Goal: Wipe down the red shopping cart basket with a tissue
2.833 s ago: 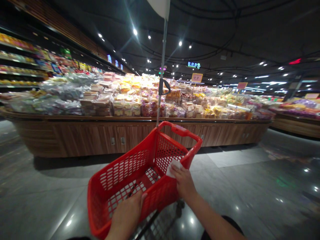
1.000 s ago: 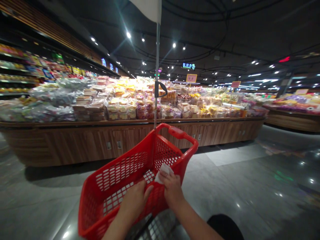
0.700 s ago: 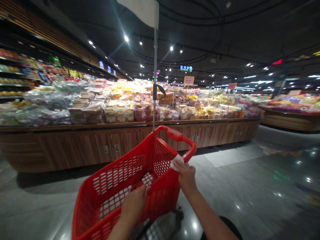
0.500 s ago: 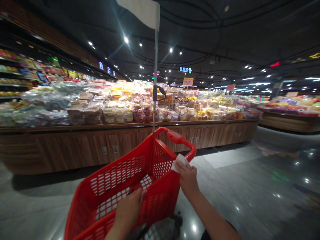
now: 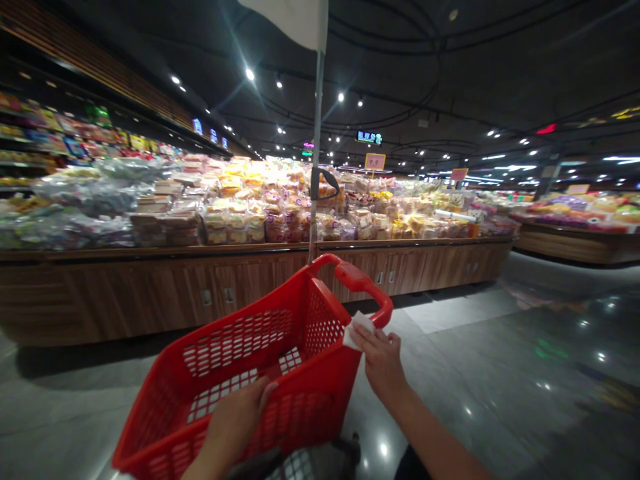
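Observation:
A red plastic mesh shopping basket point(image 5: 235, 340) rides on a wheeled cart, with its red carrying handle point(image 5: 355, 277) lying across the far end. My left hand point(image 5: 233, 420) curls over the basket's near rim. My right hand point(image 5: 383, 363) is at the basket's right corner, pinching a white tissue point(image 5: 361, 331) against the rim. Nothing lies in the visible part of the basket. The cart frame point(image 5: 300, 463) shows only in part below the basket.
A thin metal pole point(image 5: 315, 153) with a white flag point(image 5: 290, 17) rises from the basket's far end. Ahead, a wooden display counter point(image 5: 260, 280) holds heaps of packaged baked goods point(image 5: 250, 207). Stocked shelves point(image 5: 50, 127) line the left, and polished grey floor tiles point(image 5: 475, 333) extend right.
The basket has swung toward the lower left of the view. My left hand has moved left with it, while my right hand keeps the tissue at the rim.

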`<state>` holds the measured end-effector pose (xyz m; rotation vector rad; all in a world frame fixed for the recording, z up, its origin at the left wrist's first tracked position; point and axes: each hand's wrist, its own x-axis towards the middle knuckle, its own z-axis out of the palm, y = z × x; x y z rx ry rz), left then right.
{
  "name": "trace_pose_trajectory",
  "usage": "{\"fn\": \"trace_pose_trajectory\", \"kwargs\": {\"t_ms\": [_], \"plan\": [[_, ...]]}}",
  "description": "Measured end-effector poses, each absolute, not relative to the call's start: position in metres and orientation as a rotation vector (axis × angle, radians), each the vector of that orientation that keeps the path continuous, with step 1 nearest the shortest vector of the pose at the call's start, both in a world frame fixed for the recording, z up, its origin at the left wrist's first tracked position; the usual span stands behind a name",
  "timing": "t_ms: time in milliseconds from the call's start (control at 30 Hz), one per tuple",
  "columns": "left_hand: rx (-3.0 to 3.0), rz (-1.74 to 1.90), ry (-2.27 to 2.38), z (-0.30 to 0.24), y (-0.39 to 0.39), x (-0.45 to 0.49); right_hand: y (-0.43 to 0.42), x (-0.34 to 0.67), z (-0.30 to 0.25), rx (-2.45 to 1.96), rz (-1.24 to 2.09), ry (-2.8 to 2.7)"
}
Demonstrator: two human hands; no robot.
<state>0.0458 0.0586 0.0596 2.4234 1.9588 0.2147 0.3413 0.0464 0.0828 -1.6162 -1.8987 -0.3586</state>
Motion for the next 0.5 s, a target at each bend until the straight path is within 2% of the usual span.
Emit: {"fn": "trace_pose_trajectory", "kwargs": {"t_ms": [167, 367, 500], "plan": [[2.428, 0.224, 1.938, 0.058, 0.063, 0.035, 0.046, 0.36, 0.101, -1.779, -0.415, -1.675], [2.474, 0.291, 1.907, 0.051, 0.067, 0.027, 0.034, 0.326, 0.073, -1.552, -0.433, -1.852], [2.466, 0.312, 1.873, 0.051, 0.067, 0.021, 0.035, 0.338, 0.079, -1.542, -0.456, -1.781]]}}
